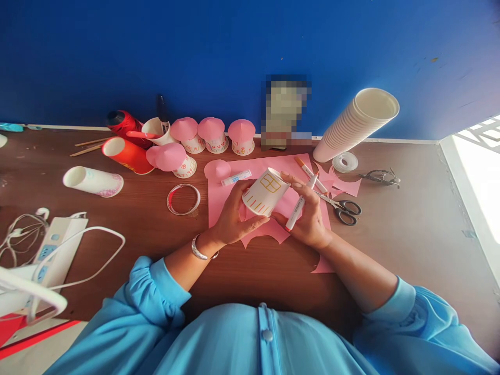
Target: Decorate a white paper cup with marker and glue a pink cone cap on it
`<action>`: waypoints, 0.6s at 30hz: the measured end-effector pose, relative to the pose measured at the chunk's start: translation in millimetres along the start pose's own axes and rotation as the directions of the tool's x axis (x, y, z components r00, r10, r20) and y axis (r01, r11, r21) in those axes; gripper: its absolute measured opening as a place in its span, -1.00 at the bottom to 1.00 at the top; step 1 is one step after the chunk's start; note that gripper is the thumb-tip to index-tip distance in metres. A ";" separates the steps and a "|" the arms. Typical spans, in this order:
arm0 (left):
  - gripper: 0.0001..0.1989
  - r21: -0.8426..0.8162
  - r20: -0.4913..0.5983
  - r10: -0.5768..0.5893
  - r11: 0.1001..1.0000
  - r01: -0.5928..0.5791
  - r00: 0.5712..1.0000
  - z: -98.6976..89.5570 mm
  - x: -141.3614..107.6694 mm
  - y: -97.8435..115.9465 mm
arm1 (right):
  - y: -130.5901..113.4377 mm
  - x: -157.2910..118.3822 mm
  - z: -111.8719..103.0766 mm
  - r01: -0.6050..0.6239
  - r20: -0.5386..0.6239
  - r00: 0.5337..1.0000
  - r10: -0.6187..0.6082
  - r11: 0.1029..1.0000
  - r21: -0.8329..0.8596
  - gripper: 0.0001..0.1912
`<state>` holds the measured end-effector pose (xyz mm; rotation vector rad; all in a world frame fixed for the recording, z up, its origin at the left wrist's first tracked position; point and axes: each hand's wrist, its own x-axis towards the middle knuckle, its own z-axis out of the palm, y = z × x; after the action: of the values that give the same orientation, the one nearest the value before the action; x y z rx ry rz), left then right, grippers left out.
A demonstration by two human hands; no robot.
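Note:
A white paper cup (265,194), tilted and upside down, is held above pink paper. It bears a yellow window drawing and short red and yellow strokes along its wide rim. My left hand (230,216) is closed around the cup's left side, a silver bangle on the wrist. My right hand (310,219) steadies the cup's right side with its fingertips and also holds a white marker (297,209) with orange-red ends. Under both hands lies the cut pink paper (226,203), with a glue stick (236,177) and another marker (304,167) on it.
Black-handled scissors (346,211) lie right of the paper, near a tape roll (345,162). A tall cup stack (351,125) leans at the back. Several pink-roofed cups (242,136) stand back left. A power strip (62,250) with cables occupies the left.

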<state>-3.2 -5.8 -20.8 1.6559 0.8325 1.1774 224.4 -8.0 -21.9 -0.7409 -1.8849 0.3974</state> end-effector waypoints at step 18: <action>-0.31 -0.456 0.339 -0.334 0.759 0.464 0.879 -2.2 1.1 8.9 | -1.1 -0.5 0.8 0.004 0.006 1.000 -0.005 0.998 0.058 -0.01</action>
<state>-4.8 -7.4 -11.9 1.0598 0.5971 0.7829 223.5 -9.2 -22.0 -0.6971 -1.8728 0.4504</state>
